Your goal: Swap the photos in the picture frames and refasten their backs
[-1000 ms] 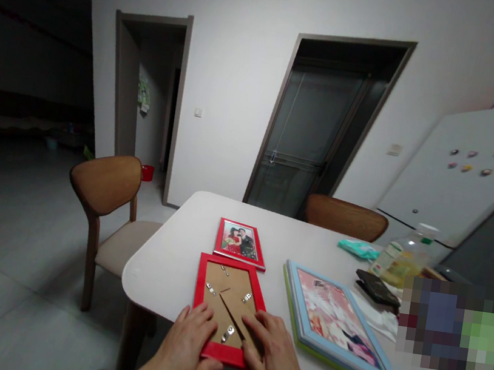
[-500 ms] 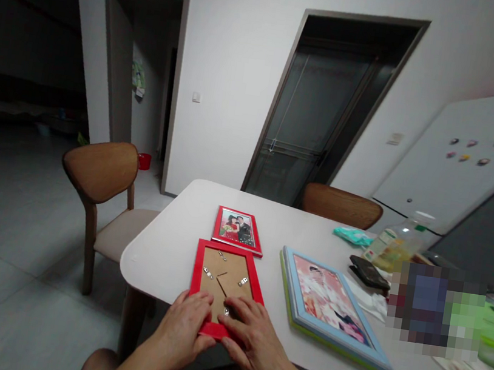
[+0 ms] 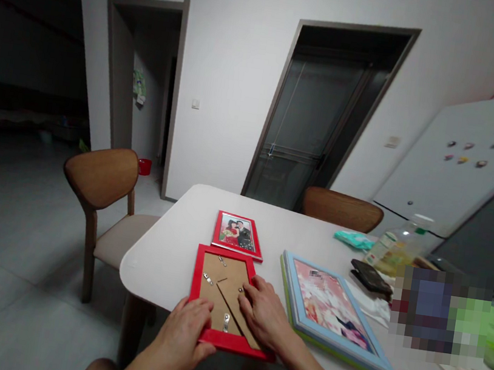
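Note:
A red picture frame [image 3: 198,276] lies face down at the table's near edge, its brown backing board [image 3: 228,268] up. Small metal clips [image 3: 208,279] sit along the backing's sides, and a thin dark stand leg runs slantwise across it. My left hand [image 3: 185,326] is closed around the frame's lower left corner, thumb on the near rail. My right hand [image 3: 264,310] rests over the right side, fingers curled at the right-hand clip [image 3: 241,290], which they partly hide. Just beyond is a second red picture frame [image 3: 237,234], face up, showing a couple.
At right lies a stack of frames topped by a light blue one [image 3: 335,307]. Behind it are a black wallet-like item [image 3: 370,277], a plastic bottle [image 3: 397,246] and a teal packet [image 3: 353,240]. Wooden chairs [image 3: 103,180] stand at the left and far side of the white table [image 3: 160,246].
My right hand has moved up and right, from the frame's near edge to the right-hand clip, uncovering the near clip. My left hand stays at the lower left corner.

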The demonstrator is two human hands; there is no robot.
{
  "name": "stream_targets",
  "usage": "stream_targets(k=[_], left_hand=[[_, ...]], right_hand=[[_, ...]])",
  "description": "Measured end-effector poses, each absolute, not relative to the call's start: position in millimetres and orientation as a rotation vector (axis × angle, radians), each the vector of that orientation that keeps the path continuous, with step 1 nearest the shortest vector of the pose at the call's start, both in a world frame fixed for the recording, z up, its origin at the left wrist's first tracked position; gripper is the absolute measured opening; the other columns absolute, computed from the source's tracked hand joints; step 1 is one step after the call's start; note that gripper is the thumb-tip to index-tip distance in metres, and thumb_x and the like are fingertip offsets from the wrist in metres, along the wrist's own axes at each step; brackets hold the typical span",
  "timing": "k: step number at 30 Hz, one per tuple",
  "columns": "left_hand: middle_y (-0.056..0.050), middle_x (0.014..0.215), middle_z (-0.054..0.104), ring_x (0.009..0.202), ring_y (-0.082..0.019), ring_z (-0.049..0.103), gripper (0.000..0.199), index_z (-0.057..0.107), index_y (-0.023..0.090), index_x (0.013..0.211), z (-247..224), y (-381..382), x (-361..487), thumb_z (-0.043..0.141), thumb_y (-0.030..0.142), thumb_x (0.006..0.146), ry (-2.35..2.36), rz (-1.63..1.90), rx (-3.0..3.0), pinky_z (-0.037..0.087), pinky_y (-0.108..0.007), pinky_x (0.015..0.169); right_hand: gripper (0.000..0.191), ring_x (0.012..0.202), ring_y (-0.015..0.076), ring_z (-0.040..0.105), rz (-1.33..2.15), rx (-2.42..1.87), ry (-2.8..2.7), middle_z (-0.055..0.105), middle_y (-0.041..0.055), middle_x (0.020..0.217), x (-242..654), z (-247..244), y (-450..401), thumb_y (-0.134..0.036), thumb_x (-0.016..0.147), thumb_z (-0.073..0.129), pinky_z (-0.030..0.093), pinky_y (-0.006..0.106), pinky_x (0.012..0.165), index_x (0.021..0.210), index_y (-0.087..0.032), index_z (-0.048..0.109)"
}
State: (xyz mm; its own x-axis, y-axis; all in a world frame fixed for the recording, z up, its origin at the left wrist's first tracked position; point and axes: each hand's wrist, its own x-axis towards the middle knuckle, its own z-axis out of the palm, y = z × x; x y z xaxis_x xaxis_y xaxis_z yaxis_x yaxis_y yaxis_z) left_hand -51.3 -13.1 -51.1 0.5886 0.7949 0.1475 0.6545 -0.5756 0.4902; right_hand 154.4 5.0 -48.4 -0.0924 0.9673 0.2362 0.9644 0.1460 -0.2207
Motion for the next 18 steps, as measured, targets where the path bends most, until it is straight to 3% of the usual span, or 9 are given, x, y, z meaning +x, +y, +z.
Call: stream_targets(k=[3, 9, 15, 18], left_hand=[[-0.007, 0.12, 0.048, 0.113, -0.021, 0.039, 0.033, 0.054, 0.018, 0.095, -51.1, -13.6, -50.7, 0.063, 0.027, 0.064, 1.173, 0.502, 2.422, 0.021, -0.04, 0.099], [-0.006, 0.118, 0.05, 0.111, -0.02, 0.04, 0.038, 0.052, 0.018, 0.098, -56.5, -14.1, -51.8, 0.064, 0.028, 0.064, 1.174, 0.577, 2.413, 0.024, -0.039, 0.098], [-0.005, 0.119, 0.049, 0.112, -0.019, 0.039, 0.035, 0.054, 0.019, 0.096, -61.0, -14.7, -54.2, 0.064, 0.028, 0.064, 1.137, 0.588, 2.427, 0.022, -0.037, 0.099], [-0.006, 0.119, 0.05, 0.111, -0.02, 0.04, 0.034, 0.055, 0.018, 0.095, -62.7, -13.7, -54.7, 0.064, 0.026, 0.063, 1.142, 0.616, 2.433, 0.023, -0.036, 0.099]], right_hand=[[0.034, 0.088, 0.0166, 0.046, 0.066, -1.81, -2.092, 0.049, 0.008, 0.096, 152.3, -49.2, 3.7, -0.034, 0.082, 0.028, 0.033, 0.027, 0.079, 0.08, -0.018, 0.058], [0.033, 0.086, 0.0169, 0.048, 0.059, -1.79, -2.079, 0.05, 0.0091, 0.096, 153.4, -53.3, 2.2, -0.033, 0.081, 0.03, 0.035, 0.028, 0.077, 0.08, -0.016, 0.058], [0.033, 0.099, 0.0209, 0.043, -0.04, -1.667, -2.121, 0.05, 0.0099, 0.109, 136.3, -50.2, 12.8, -0.031, 0.081, 0.034, 0.032, 0.034, 0.083, 0.105, -0.019, 0.053], [0.033, 0.097, 0.0178, 0.044, 0.109, -1.537, -2.266, 0.051, 0.0082, 0.107, 116.0, -47.8, 24.1, -0.023, 0.082, 0.03, 0.032, 0.031, 0.083, 0.104, -0.02, 0.054]])
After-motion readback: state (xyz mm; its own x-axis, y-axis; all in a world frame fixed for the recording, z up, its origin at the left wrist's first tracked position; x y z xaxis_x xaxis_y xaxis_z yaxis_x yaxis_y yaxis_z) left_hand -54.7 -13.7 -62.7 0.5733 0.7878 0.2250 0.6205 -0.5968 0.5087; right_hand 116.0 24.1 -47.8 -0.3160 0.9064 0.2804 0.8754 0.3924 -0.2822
